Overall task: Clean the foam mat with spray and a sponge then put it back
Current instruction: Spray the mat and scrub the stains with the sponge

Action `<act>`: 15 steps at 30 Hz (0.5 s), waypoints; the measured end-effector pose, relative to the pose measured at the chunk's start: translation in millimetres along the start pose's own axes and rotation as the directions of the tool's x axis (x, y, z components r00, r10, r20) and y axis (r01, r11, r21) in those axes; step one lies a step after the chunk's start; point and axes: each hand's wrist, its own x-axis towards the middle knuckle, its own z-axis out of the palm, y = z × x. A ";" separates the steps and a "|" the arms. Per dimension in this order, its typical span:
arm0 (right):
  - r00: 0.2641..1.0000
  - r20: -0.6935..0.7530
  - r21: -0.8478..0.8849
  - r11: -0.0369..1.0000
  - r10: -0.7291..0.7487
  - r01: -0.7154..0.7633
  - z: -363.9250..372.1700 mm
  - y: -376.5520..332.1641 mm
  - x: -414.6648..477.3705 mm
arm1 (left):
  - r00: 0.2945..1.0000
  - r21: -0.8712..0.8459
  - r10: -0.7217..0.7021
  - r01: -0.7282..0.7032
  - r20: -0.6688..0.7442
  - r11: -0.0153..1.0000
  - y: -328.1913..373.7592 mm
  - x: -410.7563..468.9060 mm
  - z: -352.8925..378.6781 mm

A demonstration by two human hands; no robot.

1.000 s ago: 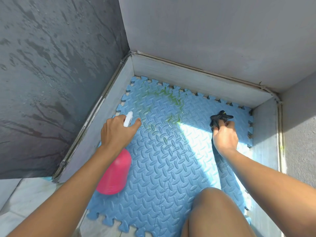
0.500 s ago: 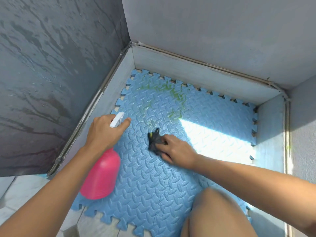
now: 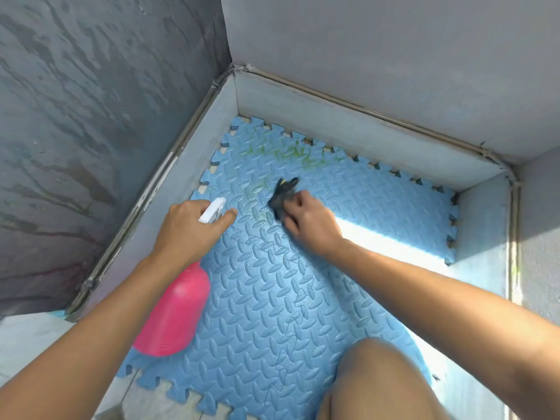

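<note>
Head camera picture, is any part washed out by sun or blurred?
Head view: a sun strip blows out the foam mat to near white beside the right hand; the dark sponge it grips looks slightly soft; the left hand and the pink spray bottle it holds lie in even shade.

Left of the left hand stands a dark grey wall, streaked and stained. Beyond the right hand a pale grey wall rises above a light skirting. A sunlit strip falls just right of that hand. Pale floor tiles lie near the person, behind and left of the left hand.
</note>
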 end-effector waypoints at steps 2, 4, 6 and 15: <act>0.887 0.210 0.060 0.911 -0.412 0.409 5.0 -21.6 -30.0 | 1.000 -0.002 -0.007 0.007 0.019 1.000 0.8 0.4 0.9; 0.749 0.295 0.052 0.793 -0.593 0.607 2.8 -13.8 -37.3 | 0.998 0.014 -0.033 0.032 0.050 0.999 -1.0 -0.5 -0.6; 0.811 0.214 -0.018 0.828 -0.544 0.561 -0.5 4.4 -27.4 | 0.996 0.064 -0.059 0.055 0.065 0.996 -3.3 -5.9 -0.8; 0.996 -0.021 0.005 0.997 -0.083 0.083 12.4 -31.5 -22.2 | 0.996 0.059 -0.084 0.085 -0.014 0.995 -9.2 -4.8 -13.8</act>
